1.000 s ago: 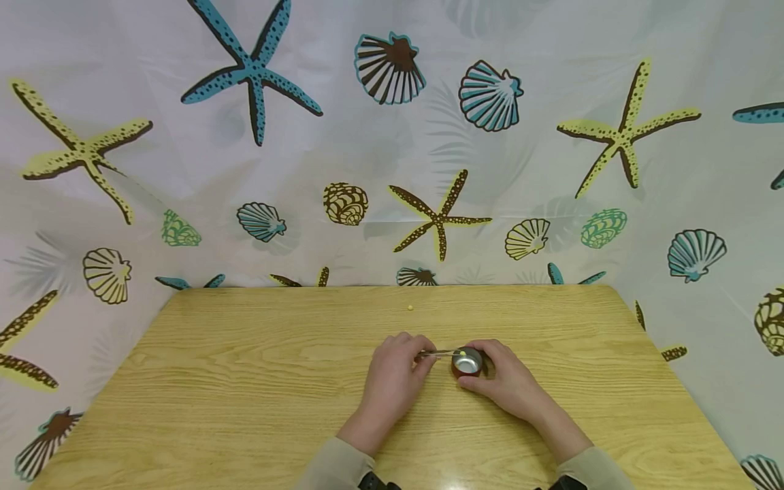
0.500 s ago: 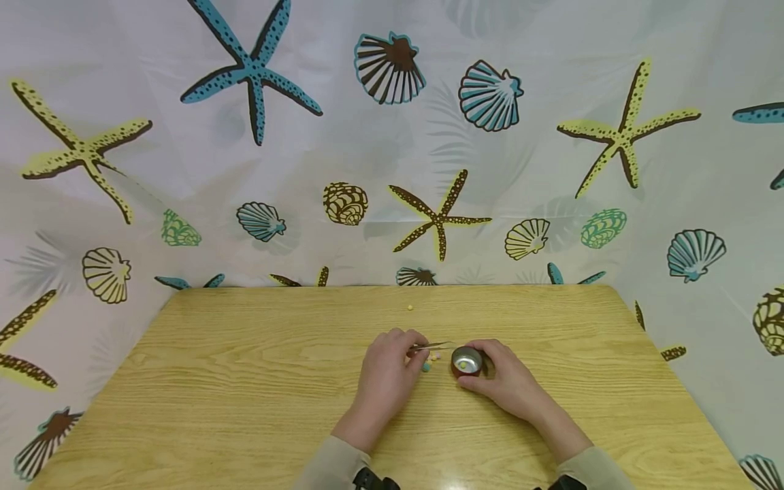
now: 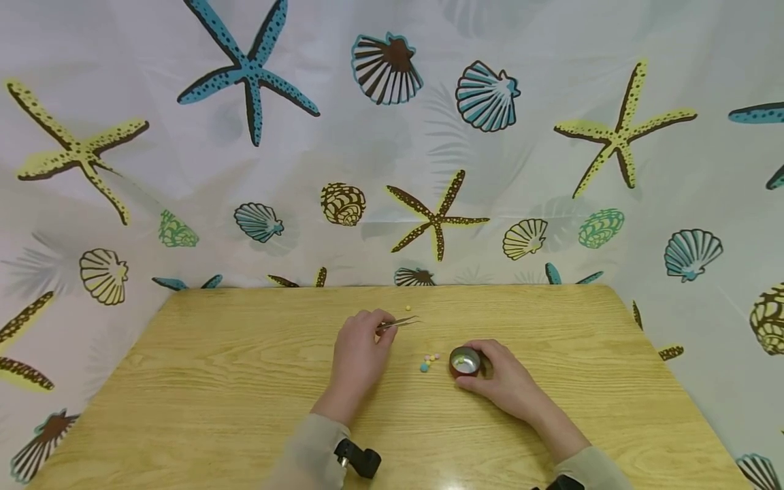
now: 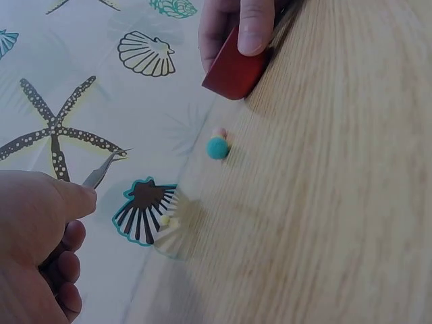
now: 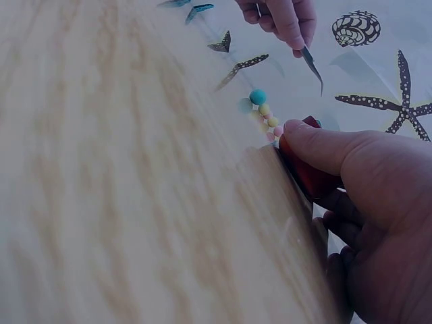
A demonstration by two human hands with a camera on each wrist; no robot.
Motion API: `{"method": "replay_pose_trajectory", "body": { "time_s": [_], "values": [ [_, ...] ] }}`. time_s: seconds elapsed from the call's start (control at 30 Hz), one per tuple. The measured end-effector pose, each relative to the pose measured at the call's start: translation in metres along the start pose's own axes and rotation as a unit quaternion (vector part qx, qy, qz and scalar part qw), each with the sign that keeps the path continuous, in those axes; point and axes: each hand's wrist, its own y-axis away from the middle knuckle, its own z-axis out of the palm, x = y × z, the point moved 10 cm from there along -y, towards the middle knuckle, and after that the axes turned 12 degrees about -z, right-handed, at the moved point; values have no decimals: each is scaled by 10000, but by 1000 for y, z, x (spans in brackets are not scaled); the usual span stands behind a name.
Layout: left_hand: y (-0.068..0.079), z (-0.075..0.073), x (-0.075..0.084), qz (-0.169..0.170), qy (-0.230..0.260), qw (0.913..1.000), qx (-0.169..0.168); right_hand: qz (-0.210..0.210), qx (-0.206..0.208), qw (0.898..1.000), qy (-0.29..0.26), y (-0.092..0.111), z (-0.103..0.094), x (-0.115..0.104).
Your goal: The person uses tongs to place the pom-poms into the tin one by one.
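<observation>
Left hand [image 3: 359, 355] pinches tweezers [image 4: 99, 177], tips parted, nothing between; has swung off the cup [image 4: 233, 75] towards 10 o'clock, so 1 drop-off looks done. Right hand [image 3: 511, 382] curls round cup; count inside unclear. Bead cluster [image 3: 431, 359] at cup's 9 o'clock; lone bead [image 3: 408, 308], left hand's 2 o'clock.

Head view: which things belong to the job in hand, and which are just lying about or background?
Probably the job's:
tweezers in the left hand
red cup in the right hand, something yellowish inside
turquoise, yellow and pink balls beside it
likely the lone yellow ball farther back

Just surroundings:
shell-and-starfish backdrop
wooden table
black wrist device
</observation>
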Motion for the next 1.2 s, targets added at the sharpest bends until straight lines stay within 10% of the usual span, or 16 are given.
{"method": "replay_pose_trajectory", "body": {
  "time_s": [1.2],
  "values": [
    [-50,29,-30,-666,-541,9959,-303,-70,6,10000,2,0,0,-1]
  ]
}}
